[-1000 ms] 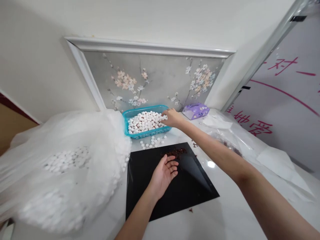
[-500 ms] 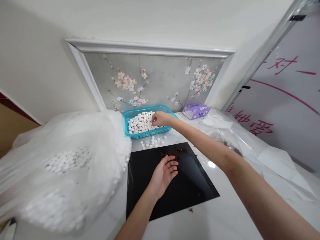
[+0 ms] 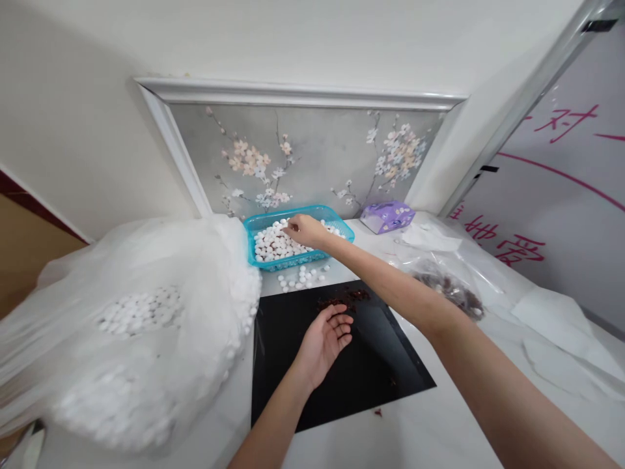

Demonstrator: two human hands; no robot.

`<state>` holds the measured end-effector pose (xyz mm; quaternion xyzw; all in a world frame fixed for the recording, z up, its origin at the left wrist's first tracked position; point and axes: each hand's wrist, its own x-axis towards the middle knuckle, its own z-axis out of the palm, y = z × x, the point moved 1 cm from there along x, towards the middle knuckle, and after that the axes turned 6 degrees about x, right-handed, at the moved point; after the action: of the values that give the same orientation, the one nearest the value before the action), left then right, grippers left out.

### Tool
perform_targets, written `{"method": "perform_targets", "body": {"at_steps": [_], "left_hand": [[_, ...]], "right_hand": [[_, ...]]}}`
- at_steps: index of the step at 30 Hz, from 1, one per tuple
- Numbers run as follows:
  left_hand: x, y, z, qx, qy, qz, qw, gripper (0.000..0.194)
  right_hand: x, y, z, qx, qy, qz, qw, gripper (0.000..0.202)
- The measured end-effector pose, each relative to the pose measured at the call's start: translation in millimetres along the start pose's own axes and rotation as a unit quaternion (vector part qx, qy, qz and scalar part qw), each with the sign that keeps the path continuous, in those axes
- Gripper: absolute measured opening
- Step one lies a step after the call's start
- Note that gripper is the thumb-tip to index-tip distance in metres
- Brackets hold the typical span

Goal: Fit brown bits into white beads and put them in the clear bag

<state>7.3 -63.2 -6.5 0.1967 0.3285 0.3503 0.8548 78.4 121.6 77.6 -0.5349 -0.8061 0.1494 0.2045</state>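
White table (image 3: 356, 443), balls (image 3: 273, 244) under right hand (image 3: 307, 231)

Soft, fairly even, moderate light; wall (image 3: 312, 39) greyer toward upper left. Dull sheen on black mat (image 3: 342, 384), glints on clear plastic bag (image 3: 488, 280). White balls (image 3: 114, 407) at lower left blurred. Wide-angle stretch toward edges.

Probably a floral wall panel (image 3: 312, 150).

looks like a room indoors, exact type unclear. you've got a floral picture panel (image 3: 312, 156) on the wall, whiteboard (image 3: 551, 215) with red writing, glossy white tabletop (image 3: 351, 440).
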Motion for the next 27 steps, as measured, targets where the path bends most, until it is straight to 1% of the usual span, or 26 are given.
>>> {"method": "perform_targets", "body": {"at_steps": [3, 5, 9, 13, 16, 18, 19, 20, 22, 23, 25, 27], "left_hand": [[-0.4, 0.1, 0.1, -0.006, 0.003, -0.007, 1.0, 0.019], [-0.8, 0.3, 0.3, -0.008, -0.001, -0.004, 1.0, 0.019], [-1.7, 0.7, 0.7, -0.007, -0.004, -0.001, 1.0, 0.021], [-1.6, 0.7, 0.9, -0.006, 0.0, -0.003, 1.0, 0.021], [-1.2, 0.8, 1.2, -0.003, 0.005, -0.005, 1.0, 0.022], [-1.0, 0.9, 1.4, -0.001, 0.01, -0.005, 1.0, 0.022], [-0.9, 0.9, 1.5, -0.002, 0.012, -0.005, 1.0, 0.021], [-0.8, 0.9, 1.5, -0.003, 0.013, -0.006, 1.0, 0.022], [-0.3, 0.6, 1.1, -0.006, 0.015, -0.009, 1.0, 0.022], [-0.1, 0.4, 0.9, -0.008, 0.015, -0.009, 1.0, 0.023], [0.3, 0.0, 0.4, -0.011, 0.013, -0.008, 1.0, 0.023], [0.4, -0.2, 0.2, -0.012, 0.012, -0.005, 1.0, 0.023]], "right_hand": [[7.8, -5.8, 5.4, 0.059, -0.065, -0.027, 0.996, 0.047], [13.6, -7.9, 10.4, 0.091, -0.09, -0.041, 0.991, 0.048], [24.7, -6.5, 16.6, 0.121, -0.07, -0.056, 0.989, 0.042], [25.0, -3.9, 8.5, 0.12, -0.022, -0.067, 0.99, 0.036], [8.2, -4.0, -3.1, 0.107, 0.039, -0.072, 0.991, 0.039], [-12.7, -4.4, -7.3, 0.084, 0.068, -0.08, 0.991, 0.044], [-25.3, -4.6, -7.3, 0.048, 0.073, -0.098, 0.991, 0.046], [-38.5, -4.6, -5.6, 0.004, 0.055, -0.12, 0.991, 0.047], [-63.7, -3.1, 1.9, -0.087, -0.029, -0.164, 0.982, 0.037], [-74.4, -1.6, 6.2, -0.115, -0.063, -0.183, 0.974, 0.031], [-89.4, 2.7, 14.0, -0.137, -0.1, -0.192, 0.967, 0.03], [-95.8, 7.2, 19.6, -0.137, -0.116, -0.185, 0.966, 0.031]]}}
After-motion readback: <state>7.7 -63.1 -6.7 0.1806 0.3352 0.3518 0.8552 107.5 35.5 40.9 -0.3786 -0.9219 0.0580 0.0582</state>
